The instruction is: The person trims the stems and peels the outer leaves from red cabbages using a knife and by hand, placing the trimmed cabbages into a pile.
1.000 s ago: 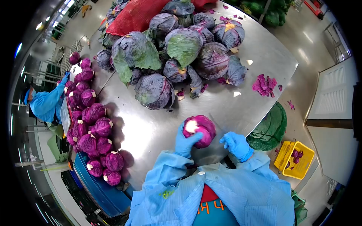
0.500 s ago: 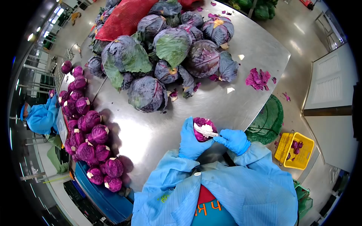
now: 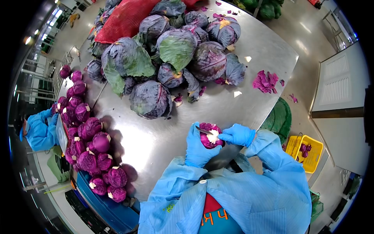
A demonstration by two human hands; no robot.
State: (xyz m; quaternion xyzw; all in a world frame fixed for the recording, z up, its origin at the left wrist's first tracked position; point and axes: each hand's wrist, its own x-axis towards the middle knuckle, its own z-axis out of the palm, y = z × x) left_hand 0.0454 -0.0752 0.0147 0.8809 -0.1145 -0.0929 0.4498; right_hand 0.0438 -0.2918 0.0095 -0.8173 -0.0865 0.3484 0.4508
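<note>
My left hand (image 3: 198, 151), in a blue glove, is wrapped round the side of a small red cabbage (image 3: 210, 144) above the front of the steel table (image 3: 156, 134). The cabbage's pale cut stem end faces up. A knife (image 3: 203, 130) lies across that stem end, its dark blade pointing left toward my left fingers. My right hand (image 3: 240, 135), gloved too, is closed round the handle, which the fingers mostly hide. Beyond my hands sits a large untrimmed red cabbage (image 3: 150, 99) with dull outer leaves.
Untrimmed cabbages and a red mesh sack (image 3: 124, 21) fill the table's far side. Trimmed purple cabbages (image 3: 87, 160) line the left, above a blue bin (image 3: 99, 202). Loose leaves (image 3: 265, 82) lie right. A yellow crate (image 3: 310, 163) stands on the floor; another person (image 3: 39, 130) is far left.
The knife has turned on the stem end; its blade now looks dark instead of pale. My right hand has moved slightly up, with its elbow farther out. The cabbage stays in my left hand.
</note>
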